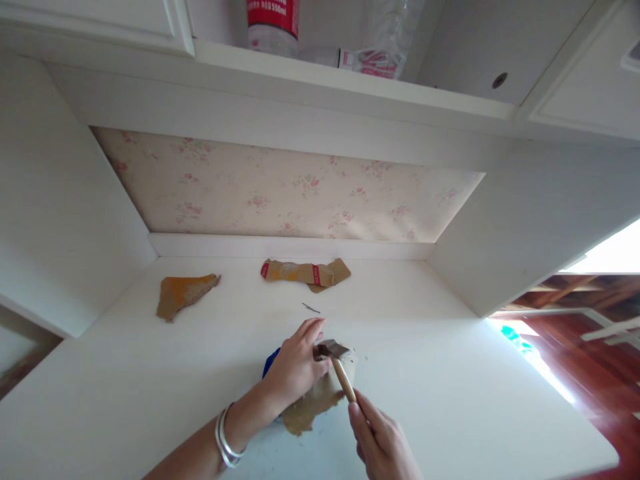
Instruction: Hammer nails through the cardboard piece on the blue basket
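Note:
My right hand (381,441) grips the wooden handle of a small hammer (339,365), its metal head resting down on a torn brown cardboard piece (310,405) on the white desk (450,373). My left hand (296,365) rests on the same cardboard right beside the hammer head, fingers curled as if pinching something too small to make out. A blue object (270,362) peeks out from under my left hand. A thin nail (311,308) lies on the desk just beyond my fingers.
Two more torn cardboard scraps lie near the back wall, one at the left (183,293) and one in the middle with red tape (305,273). A shelf above (350,73) carries a bottle (273,23) and packets. The desk's right edge drops to a red floor (600,373).

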